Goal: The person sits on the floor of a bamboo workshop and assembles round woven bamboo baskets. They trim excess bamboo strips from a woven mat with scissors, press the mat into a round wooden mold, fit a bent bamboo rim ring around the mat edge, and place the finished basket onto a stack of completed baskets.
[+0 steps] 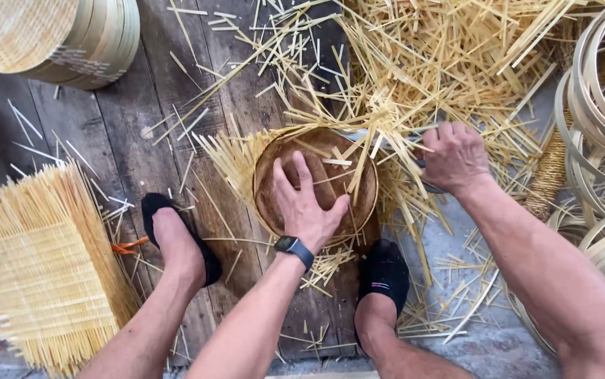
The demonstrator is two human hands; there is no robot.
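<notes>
Head view, near to far. Nearest you, both feet in black socks, the left foot (180,242) and the right foot (384,275), rested on dark wooden floor planks (130,133). Between and just beyond them lay the round woven bamboo tray (316,184), shallow, brown inside, with a pale rim and loose strips lying across it. Your left hand (306,207), a dark watch (294,248) at its wrist, pressed flat into the tray; its fingers (295,175) were spread wide and closed on nothing, the thumb reaching toward the right rim. Your right hand (455,156) sat just past the tray's right edge, its fingers curled tight around a grey tool handle (429,175) whose blade could not be made out among the straw-coloured strips. To the left lay a flat woven bamboo mat (39,270). Beyond the tray, a heap of cut bamboo strips (429,63) covered the floor. Farthest off stood stacked bamboo lids (57,38) at left and coiled bamboo hoops (601,105) at right.
</notes>
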